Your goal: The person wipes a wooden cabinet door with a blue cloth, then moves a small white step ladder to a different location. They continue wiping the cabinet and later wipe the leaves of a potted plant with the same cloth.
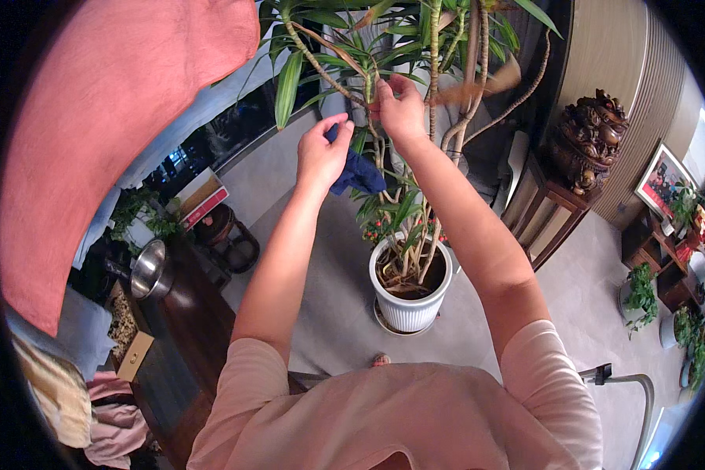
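Observation:
Before me a tall potted dracaena with several bare stems and green strap leaves rises from a white ribbed pot. My left hand is left of the stems, gripping a dark blue cloth that hangs down beneath the palm. Among the stems, my right hand is closed with curled fingers. A blurred brown dry leaf sticks out to its right, and an orange-brown bit shows at its left; the hand appears to grip this leaf. Its fingertips are partly hidden.
Large red fabric hangs at upper left. Below it are a dark wooden table, a metal bowl and a stool. On the right, a carved wooden sculpture tops a wooden stand. Small potted plants line the far right.

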The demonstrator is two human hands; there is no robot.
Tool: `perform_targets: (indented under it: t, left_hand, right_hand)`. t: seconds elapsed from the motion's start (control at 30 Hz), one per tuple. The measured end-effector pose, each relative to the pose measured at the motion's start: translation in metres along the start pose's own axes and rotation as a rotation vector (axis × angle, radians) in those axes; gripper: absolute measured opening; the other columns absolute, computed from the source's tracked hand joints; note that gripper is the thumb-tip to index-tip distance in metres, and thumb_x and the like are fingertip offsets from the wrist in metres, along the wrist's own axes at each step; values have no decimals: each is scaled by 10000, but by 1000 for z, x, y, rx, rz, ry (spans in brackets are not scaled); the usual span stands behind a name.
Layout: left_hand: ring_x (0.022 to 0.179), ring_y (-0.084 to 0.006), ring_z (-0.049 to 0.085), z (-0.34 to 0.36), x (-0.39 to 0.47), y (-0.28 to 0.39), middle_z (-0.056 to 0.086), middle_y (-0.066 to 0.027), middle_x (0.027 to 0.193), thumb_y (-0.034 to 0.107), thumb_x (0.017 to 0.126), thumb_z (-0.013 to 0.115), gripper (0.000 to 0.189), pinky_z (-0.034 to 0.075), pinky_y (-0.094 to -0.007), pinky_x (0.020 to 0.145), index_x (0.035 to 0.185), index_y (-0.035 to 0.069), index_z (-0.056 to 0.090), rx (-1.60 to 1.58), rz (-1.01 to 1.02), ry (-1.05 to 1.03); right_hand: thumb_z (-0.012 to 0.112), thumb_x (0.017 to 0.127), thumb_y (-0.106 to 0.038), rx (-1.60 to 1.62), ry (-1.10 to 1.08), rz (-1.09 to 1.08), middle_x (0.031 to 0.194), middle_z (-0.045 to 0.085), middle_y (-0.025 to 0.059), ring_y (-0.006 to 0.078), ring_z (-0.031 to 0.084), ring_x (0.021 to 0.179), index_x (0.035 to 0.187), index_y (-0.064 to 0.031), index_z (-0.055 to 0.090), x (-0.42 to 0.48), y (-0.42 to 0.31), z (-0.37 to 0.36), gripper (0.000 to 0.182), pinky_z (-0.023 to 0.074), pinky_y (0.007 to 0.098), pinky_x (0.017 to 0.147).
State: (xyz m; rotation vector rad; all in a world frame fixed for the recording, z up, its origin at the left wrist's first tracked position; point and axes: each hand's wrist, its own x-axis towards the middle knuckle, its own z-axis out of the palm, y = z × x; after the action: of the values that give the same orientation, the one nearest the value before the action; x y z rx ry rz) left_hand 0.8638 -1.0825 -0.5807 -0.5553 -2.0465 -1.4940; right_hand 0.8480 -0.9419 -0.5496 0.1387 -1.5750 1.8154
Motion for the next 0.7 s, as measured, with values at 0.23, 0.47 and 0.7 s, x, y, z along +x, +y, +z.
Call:
perform_targets:
  t: [0.23, 0.47, 0.7]
  left_hand:
    - [884, -96, 560, 37, 46, -16, 638, -34, 952, 221, 831, 659, 303, 432, -231, 801, 1050, 14, 630, -70, -91, -25]
    - [852, -109, 579, 65, 69, -37, 650, -51, 944, 197, 861, 624, 278, 445, -249, 770, 1036, -19, 620, -629, -127, -173]
    - [843, -90, 560, 70, 73, -27, 649, -40, 929, 177, 894, 568, 249, 415, -226, 789, 1034, -18, 632, -600, -205, -237]
  right_hand:
    - [584, 880, -192, -105, -47, 13, 784, 619, 77, 128, 586, 581, 1020, 41, 571, 34, 27, -6, 273, 475, 265, 521]
    - [449, 860, -71, -244, -90, -41, 859, 660, 111, 161, 610, 822, 997, -14, 633, 47, 34, -15, 237, 459, 278, 770]
    - [424, 898, -102, -5, 72, 59, 804, 646, 81, 142, 573, 689, 943, -23, 655, 56, 30, -9, 248, 465, 282, 674]
